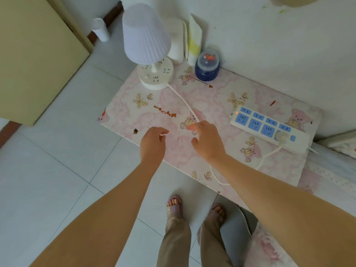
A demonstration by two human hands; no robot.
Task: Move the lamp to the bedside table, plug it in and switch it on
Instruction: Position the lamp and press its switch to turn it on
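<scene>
The right hand [207, 140] hovers over the bedside table [217, 97] with fingers loosely spread, the index fingertip at the lamp's white cord [185, 102]; whether it pinches the cord I cannot tell. The left hand [153, 143] hangs just beside it, fingers curled inward and holding nothing that shows. The lamp [149, 47] stands upright at the table's far left corner, its pleated shade over a round white base. The cord runs from the base under the right hand and off the front edge. A power strip [269, 127] with blue sockets lies to the right, one white plug [281, 136] already seated. A blue jar [207, 66] stands near the wall.
</scene>
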